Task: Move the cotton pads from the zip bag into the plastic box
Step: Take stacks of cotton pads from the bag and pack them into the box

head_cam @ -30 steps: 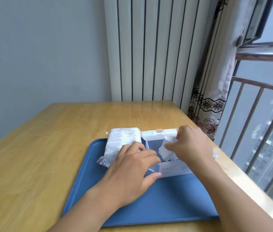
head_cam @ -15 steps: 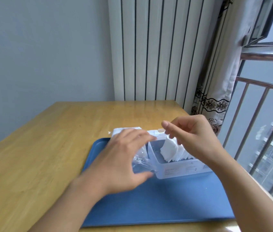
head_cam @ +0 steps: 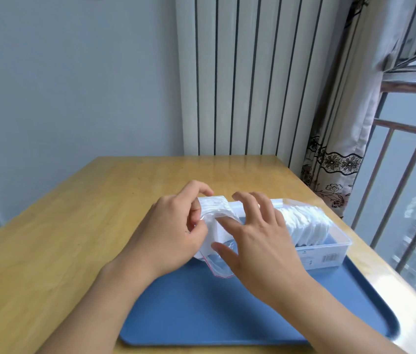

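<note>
A clear zip bag [head_cam: 216,215] full of white cotton pads is held up off the blue tray [head_cam: 227,310], its open mouth with a red seal line hanging toward me. My left hand [head_cam: 173,233] grips the bag from its left side. My right hand [head_cam: 258,238] rests on the bag's right side with fingers spread, fingertips at the pads near the opening. Just to the right stands the clear plastic box [head_cam: 329,251], holding a row of upright white cotton pads [head_cam: 304,223].
The tray lies on a wooden table [head_cam: 48,238] whose right edge runs along a window with metal railings [head_cam: 406,200]. A patterned curtain [head_cam: 334,175] and a white radiator [head_cam: 240,85] stand behind the table.
My right hand left the plastic box and came back to the bag. My left hand lifted and turned the bag so its mouth faces me. The view shifted left.
</note>
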`<state>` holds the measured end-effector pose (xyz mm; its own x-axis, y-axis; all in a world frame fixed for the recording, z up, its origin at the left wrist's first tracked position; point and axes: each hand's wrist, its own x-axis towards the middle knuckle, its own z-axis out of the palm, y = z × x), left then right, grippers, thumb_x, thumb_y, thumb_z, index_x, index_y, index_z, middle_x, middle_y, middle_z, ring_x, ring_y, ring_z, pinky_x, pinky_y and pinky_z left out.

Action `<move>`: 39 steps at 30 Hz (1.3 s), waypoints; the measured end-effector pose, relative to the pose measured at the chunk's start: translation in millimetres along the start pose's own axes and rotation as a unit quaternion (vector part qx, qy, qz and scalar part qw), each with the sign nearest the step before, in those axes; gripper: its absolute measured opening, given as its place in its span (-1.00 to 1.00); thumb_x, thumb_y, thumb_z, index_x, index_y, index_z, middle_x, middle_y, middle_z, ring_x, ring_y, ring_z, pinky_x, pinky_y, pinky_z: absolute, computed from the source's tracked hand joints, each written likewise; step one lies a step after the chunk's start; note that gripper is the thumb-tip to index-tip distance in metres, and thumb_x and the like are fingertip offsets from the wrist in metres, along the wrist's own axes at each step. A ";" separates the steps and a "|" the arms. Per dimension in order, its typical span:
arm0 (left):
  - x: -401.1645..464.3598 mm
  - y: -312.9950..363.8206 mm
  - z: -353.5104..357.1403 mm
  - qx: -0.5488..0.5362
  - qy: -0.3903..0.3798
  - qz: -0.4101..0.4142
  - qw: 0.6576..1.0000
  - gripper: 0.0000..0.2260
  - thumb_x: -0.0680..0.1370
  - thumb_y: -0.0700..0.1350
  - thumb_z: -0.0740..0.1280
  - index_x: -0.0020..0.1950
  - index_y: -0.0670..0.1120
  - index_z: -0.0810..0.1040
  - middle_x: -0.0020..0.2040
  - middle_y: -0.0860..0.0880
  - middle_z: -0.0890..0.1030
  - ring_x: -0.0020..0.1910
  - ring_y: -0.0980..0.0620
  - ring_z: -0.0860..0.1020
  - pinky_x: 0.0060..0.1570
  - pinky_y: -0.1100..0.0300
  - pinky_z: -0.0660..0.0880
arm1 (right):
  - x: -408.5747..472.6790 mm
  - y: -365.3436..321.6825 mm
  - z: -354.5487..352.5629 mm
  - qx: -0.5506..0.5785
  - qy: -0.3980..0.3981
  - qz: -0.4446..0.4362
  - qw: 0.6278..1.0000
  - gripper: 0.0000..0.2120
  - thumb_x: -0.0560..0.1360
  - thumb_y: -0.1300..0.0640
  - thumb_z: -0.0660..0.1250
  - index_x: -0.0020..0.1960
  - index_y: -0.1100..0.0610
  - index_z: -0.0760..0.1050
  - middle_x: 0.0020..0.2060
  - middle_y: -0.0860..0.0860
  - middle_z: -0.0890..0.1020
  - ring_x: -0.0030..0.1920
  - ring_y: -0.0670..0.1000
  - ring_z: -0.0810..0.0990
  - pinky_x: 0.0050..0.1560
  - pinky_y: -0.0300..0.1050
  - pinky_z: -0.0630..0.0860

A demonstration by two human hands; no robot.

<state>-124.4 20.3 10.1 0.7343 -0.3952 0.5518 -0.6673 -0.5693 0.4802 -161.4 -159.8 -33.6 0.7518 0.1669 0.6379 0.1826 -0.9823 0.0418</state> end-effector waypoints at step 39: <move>6.2 -34.5 2.4 0.047 -0.037 -0.109 0.992 -0.63 0.39 -0.24 0.30 0.12 0.11 0.54 0.08 0.17 0.55 0.04 0.05 0.57 0.01 0.02 0.57 | 9.1 -5.0 -16.3 0.351 -0.073 0.065 0.931 -0.71 0.33 0.02 0.56 -0.06 -0.09 0.49 0.23 -0.18 0.43 0.27 -0.15 0.37 0.18 -0.36 0.32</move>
<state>-96.5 35.7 -4.7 0.8691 -0.3060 0.3886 -0.4803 -0.7097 0.5154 -165.8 -154.7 -15.5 0.8653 0.1113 0.4887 0.4147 -0.7065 -0.5735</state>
